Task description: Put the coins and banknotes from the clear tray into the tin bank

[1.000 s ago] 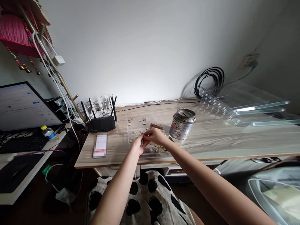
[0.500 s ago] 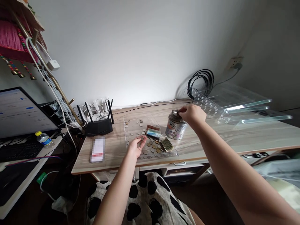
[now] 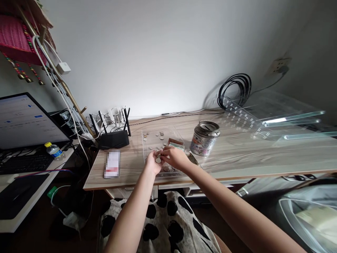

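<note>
My left hand (image 3: 152, 164) is palm up above the clear tray (image 3: 171, 130), with a round silvery coin (image 3: 158, 160) lying in its cupped palm. Over that palm, the fingers of my right hand (image 3: 176, 157) are pinched together and touch the left fingers; whatever is between them is hidden. More loose coins (image 3: 161, 133) are scattered in the tray. A small stack of banknotes or cards (image 3: 176, 142) and a folded banknote (image 3: 193, 159) lie partly behind my right hand. The patterned metal coin tin (image 3: 204, 140), with a slot in its lid, stands upright right of the tray.
A black router (image 3: 114, 139) and a blurred white rectangular item (image 3: 112, 164) are on the left of the wooden desk. Clear acrylic panels (image 3: 284, 121) and a coiled black cable (image 3: 235, 90) occupy the right. A laptop (image 3: 22, 121) and bottle (image 3: 54, 151) stand further left.
My right hand has left the top of the tin and come down leftward to my left palm. The tin stays standing; the camera view has shifted slightly.
</note>
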`<state>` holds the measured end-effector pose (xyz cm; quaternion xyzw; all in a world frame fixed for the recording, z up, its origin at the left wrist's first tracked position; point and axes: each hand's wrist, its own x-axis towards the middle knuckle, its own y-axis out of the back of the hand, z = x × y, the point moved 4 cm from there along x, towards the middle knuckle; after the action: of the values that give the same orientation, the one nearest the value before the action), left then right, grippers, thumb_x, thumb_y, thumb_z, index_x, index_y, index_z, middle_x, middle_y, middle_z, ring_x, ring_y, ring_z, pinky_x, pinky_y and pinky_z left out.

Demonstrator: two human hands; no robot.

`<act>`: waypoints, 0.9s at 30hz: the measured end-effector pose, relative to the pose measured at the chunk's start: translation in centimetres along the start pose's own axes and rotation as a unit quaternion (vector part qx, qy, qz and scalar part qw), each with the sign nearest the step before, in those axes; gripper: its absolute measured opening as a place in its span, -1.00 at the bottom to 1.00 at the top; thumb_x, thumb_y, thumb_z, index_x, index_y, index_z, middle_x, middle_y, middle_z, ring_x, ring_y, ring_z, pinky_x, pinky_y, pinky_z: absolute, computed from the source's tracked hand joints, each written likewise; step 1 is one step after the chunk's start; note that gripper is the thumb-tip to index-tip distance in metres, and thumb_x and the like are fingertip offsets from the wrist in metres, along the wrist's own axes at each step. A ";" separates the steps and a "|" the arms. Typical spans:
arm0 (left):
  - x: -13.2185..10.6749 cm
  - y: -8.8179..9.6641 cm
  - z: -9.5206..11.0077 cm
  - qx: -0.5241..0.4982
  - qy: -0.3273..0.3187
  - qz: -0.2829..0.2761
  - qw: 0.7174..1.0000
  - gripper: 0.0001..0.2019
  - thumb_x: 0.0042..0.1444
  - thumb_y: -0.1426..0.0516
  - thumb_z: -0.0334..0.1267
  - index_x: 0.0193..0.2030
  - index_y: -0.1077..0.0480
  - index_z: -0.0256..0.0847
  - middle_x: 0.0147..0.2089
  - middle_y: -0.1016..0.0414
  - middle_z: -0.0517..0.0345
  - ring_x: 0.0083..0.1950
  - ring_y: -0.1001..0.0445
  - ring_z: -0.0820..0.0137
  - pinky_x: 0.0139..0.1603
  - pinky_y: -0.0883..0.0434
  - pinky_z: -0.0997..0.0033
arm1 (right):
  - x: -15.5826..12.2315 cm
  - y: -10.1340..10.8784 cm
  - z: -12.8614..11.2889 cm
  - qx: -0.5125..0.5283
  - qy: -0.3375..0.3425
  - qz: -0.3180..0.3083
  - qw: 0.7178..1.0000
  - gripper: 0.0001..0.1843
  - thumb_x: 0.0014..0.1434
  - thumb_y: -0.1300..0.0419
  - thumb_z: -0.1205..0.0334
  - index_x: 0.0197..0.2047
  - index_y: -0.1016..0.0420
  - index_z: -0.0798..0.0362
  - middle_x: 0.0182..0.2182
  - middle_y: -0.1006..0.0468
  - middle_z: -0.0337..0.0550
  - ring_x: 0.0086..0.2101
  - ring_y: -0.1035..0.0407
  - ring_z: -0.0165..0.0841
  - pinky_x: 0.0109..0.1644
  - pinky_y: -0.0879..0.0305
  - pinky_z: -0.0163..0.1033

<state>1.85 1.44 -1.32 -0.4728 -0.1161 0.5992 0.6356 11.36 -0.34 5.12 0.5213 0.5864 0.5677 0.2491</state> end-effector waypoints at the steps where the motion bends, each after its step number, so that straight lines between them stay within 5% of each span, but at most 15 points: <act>1: 0.1 0.1 0.0 0.000 -0.002 0.007 1.000 -0.72 0.12 0.13 -0.28 -0.43 -0.31 -0.35 -0.49 -0.39 0.01 -0.47 -0.42 0.44 -0.44 -0.40 0.47 | 0.1 -1.0 -0.6 -0.003 0.016 -0.021 1.000 -0.77 0.06 -0.02 0.20 -0.32 -0.51 -0.08 -0.36 -0.47 -0.20 -0.37 -0.33 -0.41 -0.42 -0.12 -0.39; 4: 0.2 0.2 -0.2 0.001 0.018 -0.011 1.000 -0.76 0.09 0.10 -0.30 -0.42 -0.31 -0.37 -0.49 -0.39 -0.01 -0.45 -0.42 0.41 -0.39 -0.41 0.40 | 0.5 -0.4 0.2 -0.006 -0.006 -0.005 1.000 -0.75 0.06 0.00 0.27 -0.40 -0.51 -0.02 -0.42 -0.49 -0.19 -0.42 -0.33 -0.42 -0.43 -0.10 -0.39; 6: 0.0 0.1 -0.2 0.002 0.026 -0.033 0.999 -0.79 0.06 0.09 -0.33 -0.39 -0.31 -0.39 -0.41 -0.42 -0.11 -0.35 -0.45 0.33 -0.35 -0.41 0.36 | 0.6 2.8 2.7 -0.005 -0.067 0.087 0.994 -0.74 0.07 0.01 0.25 -0.40 -0.51 0.01 -0.41 -0.51 -0.17 -0.44 -0.33 -0.41 -0.43 -0.11 -0.37; 10: -0.1 0.4 0.2 -0.010 -0.008 -0.016 1.000 -0.83 0.03 0.08 -0.35 -0.37 -0.29 -0.36 -0.34 -0.42 -0.16 -0.23 -0.46 0.27 -0.26 -0.39 0.32 | -0.2 9.9 9.6 -0.016 -0.222 0.270 0.937 -0.75 0.02 -0.03 0.21 -0.28 -0.47 0.06 -0.39 -0.51 -0.11 -0.41 -0.33 -0.35 -0.37 -0.15 -0.31; 13: -0.2 0.4 0.3 -0.014 -0.017 0.003 1.000 -0.80 0.05 0.09 -0.28 -0.37 -0.28 -0.34 -0.32 -0.42 -0.18 -0.20 -0.45 0.26 -0.22 -0.36 0.34 | -0.3 11.8 13.6 -0.060 -0.286 0.213 0.932 -0.79 -0.08 -0.10 0.27 -0.34 -0.49 0.10 -0.43 -0.51 -0.03 -0.39 -0.32 -0.28 -0.36 -0.15 -0.25; 16: -0.2 0.4 0.3 -0.014 -0.014 0.009 1.000 -0.79 0.06 0.10 -0.26 -0.35 -0.28 -0.34 -0.30 -0.41 -0.17 -0.19 -0.45 0.27 -0.20 -0.34 0.34 | -0.3 11.9 15.0 -0.067 -0.283 0.161 0.943 -0.82 -0.12 -0.12 0.31 -0.40 -0.50 0.11 -0.45 -0.49 0.00 -0.39 -0.32 -0.23 -0.38 -0.15 -0.20; 19: -0.2 0.4 0.3 -0.016 -0.012 0.010 1.000 -0.77 0.08 0.11 -0.23 -0.33 -0.27 -0.32 -0.30 -0.41 -0.16 -0.20 -0.44 0.27 -0.21 -0.34 0.33 | -0.8 11.5 14.0 -0.068 -0.272 0.168 0.945 -0.80 -0.07 -0.10 0.20 -0.39 -0.50 0.07 -0.41 -0.49 0.03 -0.32 -0.31 -0.11 -0.36 -0.17 -0.11; 23: -0.2 0.5 0.2 -0.024 -0.010 0.015 1.000 -0.74 0.10 0.13 -0.19 -0.32 -0.27 -0.32 -0.30 -0.39 -0.15 -0.25 -0.45 0.29 -0.29 -0.35 0.35 | -1.8 8.9 8.3 -0.032 -0.175 0.246 0.953 -0.60 0.12 0.13 0.01 -0.23 -0.47 -0.05 -0.23 -0.46 -0.05 -0.16 -0.24 -0.06 -0.28 -0.20 -0.02; 27: -0.3 0.4 0.1 -0.013 0.004 0.020 1.000 -0.73 0.08 0.09 -0.17 -0.32 -0.30 -0.33 -0.40 -0.37 -0.04 -0.38 -0.42 0.35 -0.40 -0.34 0.39 | -1.5 1.2 0.3 0.071 0.044 0.038 0.996 -0.73 0.07 -0.01 0.10 -0.24 -0.47 -0.05 -0.21 -0.46 -0.15 -0.24 -0.31 -0.29 -0.28 -0.25 -0.24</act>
<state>1.40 1.15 -1.46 -0.4854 -0.1116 0.6083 0.6180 12.49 -1.83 5.69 0.5336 0.6156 0.5563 0.1637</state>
